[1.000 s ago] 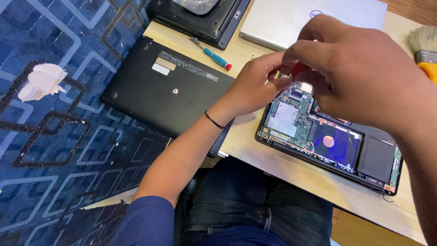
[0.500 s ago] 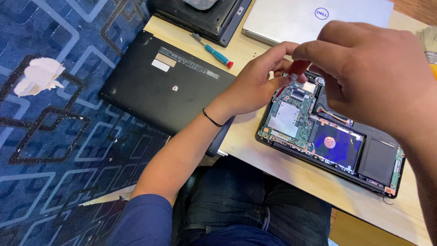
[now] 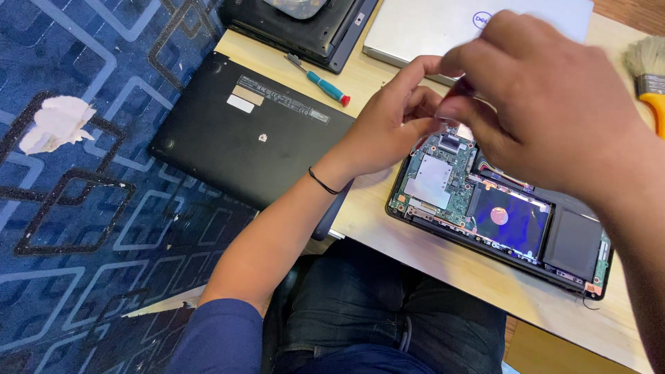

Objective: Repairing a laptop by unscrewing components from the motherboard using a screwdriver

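While the opened laptop [image 3: 499, 215] lies on the table [image 3: 429, 256] at four o'clock, a small red object [image 3: 463, 88] is pinched by the right hand [image 3: 554, 118]; the left hand [image 3: 395, 125], fingers curled narrow, is held touching it at nine o'clock.

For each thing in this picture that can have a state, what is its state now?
Opened laptop: bottom cover off, circuit board exposed.
Black cover: detached, lying flat, partly over the table edge.
Silver laptop: closed.
Screwdriver: lying unused.
Brush: lying unused.
Left hand: fingers pinched over the board.
Right hand: holding a small reddish item, blurred.
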